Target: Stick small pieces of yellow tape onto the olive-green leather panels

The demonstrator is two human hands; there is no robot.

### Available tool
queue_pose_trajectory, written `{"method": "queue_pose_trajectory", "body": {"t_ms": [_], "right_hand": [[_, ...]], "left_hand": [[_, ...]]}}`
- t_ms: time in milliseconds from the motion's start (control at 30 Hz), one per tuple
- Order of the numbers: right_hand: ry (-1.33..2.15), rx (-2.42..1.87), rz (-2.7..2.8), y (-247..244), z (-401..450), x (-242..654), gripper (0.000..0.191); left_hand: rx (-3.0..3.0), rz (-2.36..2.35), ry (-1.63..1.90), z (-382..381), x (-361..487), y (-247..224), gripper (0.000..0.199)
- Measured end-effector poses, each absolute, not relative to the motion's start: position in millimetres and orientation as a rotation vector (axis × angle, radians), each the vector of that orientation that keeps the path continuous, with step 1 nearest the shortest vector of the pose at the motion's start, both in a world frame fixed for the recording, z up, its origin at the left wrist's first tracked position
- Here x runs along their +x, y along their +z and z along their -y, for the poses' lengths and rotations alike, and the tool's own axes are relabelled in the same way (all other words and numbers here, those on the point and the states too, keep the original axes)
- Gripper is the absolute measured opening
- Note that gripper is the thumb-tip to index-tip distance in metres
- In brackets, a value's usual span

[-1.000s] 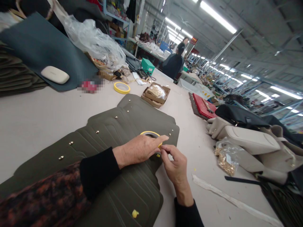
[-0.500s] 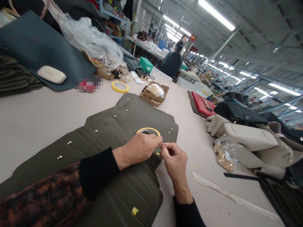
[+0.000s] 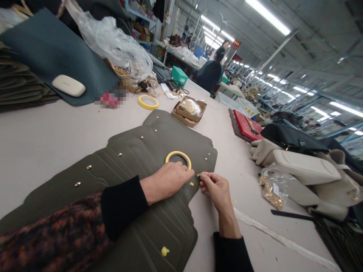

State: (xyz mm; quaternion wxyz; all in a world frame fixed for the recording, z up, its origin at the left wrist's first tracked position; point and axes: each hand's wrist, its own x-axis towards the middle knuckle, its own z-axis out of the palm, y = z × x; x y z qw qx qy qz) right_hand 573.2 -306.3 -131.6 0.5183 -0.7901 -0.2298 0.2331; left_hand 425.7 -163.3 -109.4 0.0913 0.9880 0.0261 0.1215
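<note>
Gripped at its near edge by my left hand, a roll of yellow tape tilts up from the leather pieces. My right hand pinches a small piece of yellow tape between thumb and fingertips, just right of my left fingers and by the leather's edge. Under my hands lie dark olive leather pieces, overlapping in a fanned row with gold-coloured studs along the upper side. Two yellow tape scraps, one small and one crumpled, rest on the leather.
Beyond the leather stand a cardboard box of gold beads or studs and another yellow tape roll. Bags, a plastic bag of gold hardware and a white strip lie right. A person sits far back.
My hands have come apart, the right one moving slightly right with the small tape piece. The roll in my left hand has tipped up more, and the whole view has shifted slightly.
</note>
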Motion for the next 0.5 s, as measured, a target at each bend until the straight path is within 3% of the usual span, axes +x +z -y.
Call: {"method": "queue_pose_trajectory", "body": {"t_ms": [400,500], "right_hand": [[0.091,-2.393,1.094,-134,296,564,0.022],[-0.008,-2.429,1.042,-132,298,565,0.034]], "left_hand": [[2.979,-0.016,0.262,164,427,-107,0.013],[2.977,0.008,0.307,162,426,-109,0.013]]}}
